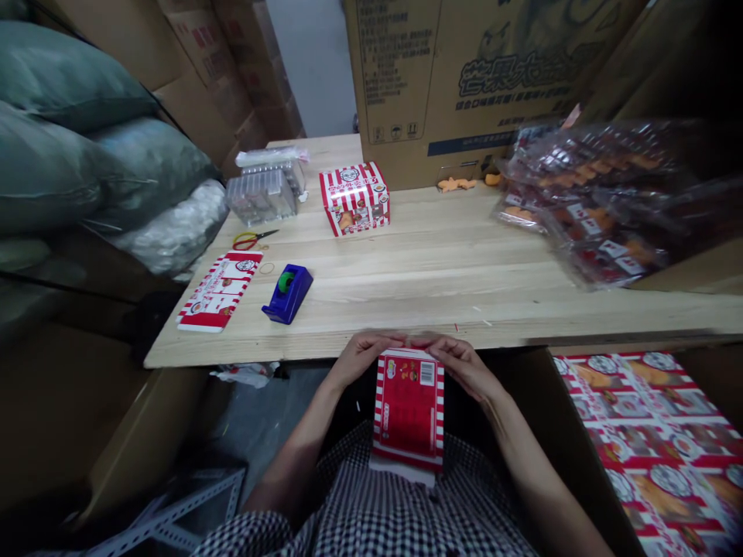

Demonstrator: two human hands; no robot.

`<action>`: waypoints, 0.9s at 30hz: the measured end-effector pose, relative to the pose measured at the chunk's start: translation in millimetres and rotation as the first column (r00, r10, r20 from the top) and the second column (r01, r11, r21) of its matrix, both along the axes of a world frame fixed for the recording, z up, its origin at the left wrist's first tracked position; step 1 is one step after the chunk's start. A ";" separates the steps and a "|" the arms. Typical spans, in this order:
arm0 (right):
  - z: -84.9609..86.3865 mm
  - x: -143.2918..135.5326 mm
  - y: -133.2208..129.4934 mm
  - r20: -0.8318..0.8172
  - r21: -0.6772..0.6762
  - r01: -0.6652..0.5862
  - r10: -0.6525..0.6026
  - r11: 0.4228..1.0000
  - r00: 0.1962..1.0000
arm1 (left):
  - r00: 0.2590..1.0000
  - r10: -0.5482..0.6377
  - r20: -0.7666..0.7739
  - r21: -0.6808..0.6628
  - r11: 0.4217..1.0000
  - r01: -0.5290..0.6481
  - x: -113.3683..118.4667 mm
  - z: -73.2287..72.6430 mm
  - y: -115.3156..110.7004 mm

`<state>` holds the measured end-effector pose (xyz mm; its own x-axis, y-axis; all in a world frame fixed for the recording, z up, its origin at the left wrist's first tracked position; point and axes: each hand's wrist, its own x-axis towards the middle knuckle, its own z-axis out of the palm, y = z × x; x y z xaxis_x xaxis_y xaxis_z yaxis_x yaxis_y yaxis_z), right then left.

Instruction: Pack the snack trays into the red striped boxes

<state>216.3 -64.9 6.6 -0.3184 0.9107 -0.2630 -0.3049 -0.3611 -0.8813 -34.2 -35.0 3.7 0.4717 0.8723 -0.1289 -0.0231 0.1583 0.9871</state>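
Between my two hands, over my lap at the table's front edge, is a red-and-white striped carton [407, 406] with a barcode near its top. My left hand [367, 354] grips its upper left corner, the fingers bent over the far edge. At the upper right corner my right hand [458, 362] pinches the edge with thumb and fingers. The carton's far side is hidden, and a white flap hangs at its near end. Closest on the table are a blue tape dispenser [289, 294] with a green core and a flat printed carton [220, 292].
A folded-up striped box [356, 199] stands on the wooden table [406, 271]. Behind the dispenser lie scissors [254, 239] and clear plastic trays [264, 193]. Bagged snacks [604, 209] are piled at the right, before a large cardboard box [435, 85]. Finished-looking boxes [662, 441] fill a carton at lower right.
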 end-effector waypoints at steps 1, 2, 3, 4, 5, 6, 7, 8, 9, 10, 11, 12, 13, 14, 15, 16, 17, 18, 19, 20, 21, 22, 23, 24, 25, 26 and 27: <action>2.0 0.0 2.1 0.011 0.013 -0.005 0.005 1.000 1.000 | 1.000 -0.011 0.004 -0.014 1.000 0.011 -0.2 1.8 1.1; 4.0 0.3 4.7 0.019 0.025 -0.024 0.024 0.999 1.000 | 1.000 -0.028 0.010 -0.034 0.999 0.028 -0.4 3.8 2.7; 5.9 0.9 7.7 0.028 0.037 -0.050 0.049 0.998 0.998 | 0.999 -0.046 0.022 -0.056 0.997 0.048 -0.4 5.7 4.6; 7.7 1.7 10.8 0.039 0.049 -0.080 0.078 0.996 0.996 | 0.997 -0.063 0.034 -0.075 0.995 0.066 -0.3 7.5 7.0; 9.3 2.6 14.0 0.053 0.060 -0.111 0.108 0.992 0.993 | 0.996 -0.073 0.043 -0.085 0.993 0.076 0.0 9.2 9.7; 10.5 3.4 17.1 0.071 0.072 -0.137 0.132 0.988 0.989 | 0.996 -0.076 0.044 -0.087 0.993 0.079 0.5 10.6 12.6; 11.3 4.0 20.1 0.092 0.081 -0.158 0.150 0.984 0.984 | 0.997 -0.069 0.036 -0.083 0.994 0.072 1.2 11.6 15.4; 11.8 4.3 22.6 0.114 0.088 -0.170 0.160 0.981 0.981 | 0.998 -0.058 0.019 -0.077 0.995 0.059 2.0 12.4 18.0; 12.0 4.4 24.8 0.134 0.095 -0.178 0.165 0.979 0.977 | 0.999 -0.044 -0.001 -0.070 0.997 0.044 2.8 12.9 20.3; 11.8 4.3 26.4 0.154 0.105 -0.184 0.166 0.977 0.974 | 0.999 -0.033 -0.023 -0.066 0.997 0.032 3.6 13.1 22.0; 11.3 3.9 27.6 0.171 0.119 -0.185 0.163 0.976 0.972 | 0.999 -0.025 -0.044 -0.063 0.998 0.022 4.4 13.1 23.2; 10.4 3.5 28.2 0.188 0.133 -0.185 0.159 0.974 0.969 | 0.998 -0.019 -0.063 -0.062 0.998 0.015 5.1 12.8 23.7; 9.3 3.1 28.4 0.199 0.145 -0.187 0.157 0.972 0.968 | 0.997 -0.017 -0.077 -0.063 0.998 0.012 5.8 12.4 23.7; 7.8 2.7 28.3 0.204 0.153 -0.185 0.152 0.971 0.967 | 0.996 -0.016 -0.086 -0.065 0.998 0.010 6.4 11.8 23.3; 6.1 2.3 27.8 0.204 0.153 -0.177 0.145 0.972 0.968 | 0.996 -0.015 -0.092 -0.063 0.998 0.009 7.1 11.0 22.7; 4.3 2.0 27.2 0.201 0.147 -0.166 0.135 0.975 0.970 | 0.995 -0.016 -0.098 -0.058 0.998 0.010 7.7 10.2 21.9; 2.6 1.6 26.6 0.196 0.137 -0.153 0.125 0.979 0.973 | 0.995 -0.012 -0.102 -0.049 0.999 0.007 8.4 9.4 21.1; 1.1 1.4 26.1 0.193 0.129 -0.144 0.117 0.981 0.974 | 0.994 -0.006 -0.108 -0.039 0.999 0.002 9.2 8.7 20.5; 0.0 1.2 25.7 0.193 0.125 -0.138 0.112 0.983 0.975 | 0.993 0.006 -0.114 -0.029 1.000 -0.009 9.8 8.3 19.9; -0.6 1.1 25.4 0.196 0.127 -0.138 0.112 0.982 0.974 | 0.993 0.018 -0.119 -0.022 1.000 -0.021 10.3 8.2 19.4; -0.9 1.2 25.3 0.200 0.133 -0.146 0.117 0.980 0.973 | 0.992 0.030 -0.121 -0.019 0.999 -0.032 10.6 8.4 18.9; -0.8 1.5 25.4 0.203 0.139 -0.156 0.126 0.978 0.971 | 0.992 0.039 -0.120 -0.018 0.999 -0.041 10.7 9.0 18.4; -0.4 2.1 25.5 0.205 0.142 -0.165 0.134 0.976 0.969 | 0.992 0.037 -0.120 -0.018 0.999 -0.040 10.4 9.7 17.9; 0.1 2.9 25.6 0.205 0.140 -0.175 0.144 0.975 0.968 | 0.992 0.026 -0.123 -0.021 0.999 -0.029 9.9 10.5 17.2; 0.7 3.9 25.8 0.204 0.132 -0.185 0.156 0.974 0.967 | 0.991 0.011 -0.131 -0.024 1.000 -0.015 9.2 11.2 16.5; 1.5 4.9 26.1 0.201 0.120 -0.195 0.168 0.973 0.965 | 0.990 -0.004 -0.140 -0.028 1.000 0.000 8.5 11.8 15.8; 2.4 6.0 26.6 0.198 0.110 -0.204 0.180 0.973 0.963 | 0.989 -0.016 -0.148 -0.030 0.999 0.012 8.0 12.2 15.2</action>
<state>222.3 -38.3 9.0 -0.4474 0.8670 -0.2194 -0.0673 -0.2772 -0.9584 -26.3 -19.8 15.9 0.4574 0.8608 -0.2233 0.1258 0.1860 0.9745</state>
